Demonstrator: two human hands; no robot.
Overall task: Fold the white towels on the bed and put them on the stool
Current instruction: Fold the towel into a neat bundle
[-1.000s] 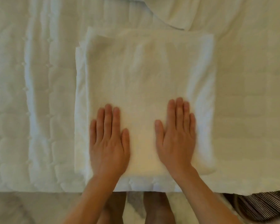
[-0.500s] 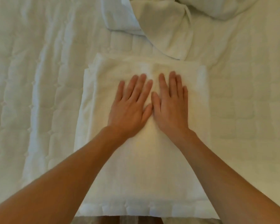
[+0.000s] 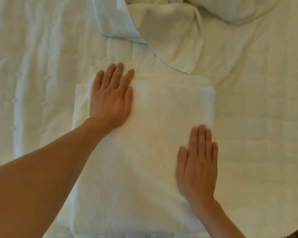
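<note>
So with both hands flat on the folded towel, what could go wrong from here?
The folded towel has layers sticking out unevenly beside the left hand, so they may slip apart when lifted. The crumpled towel lies right at its far edge and could get dragged along.

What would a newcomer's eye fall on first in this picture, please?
The two bare hands stand out first: the left hand lies flat on the far left corner of the folded white towel, and the right hand lies flat near its right edge, closer to the person. Beyond it, at the top of the view, crumpled cloth lies loose on the quilted bed.
</note>
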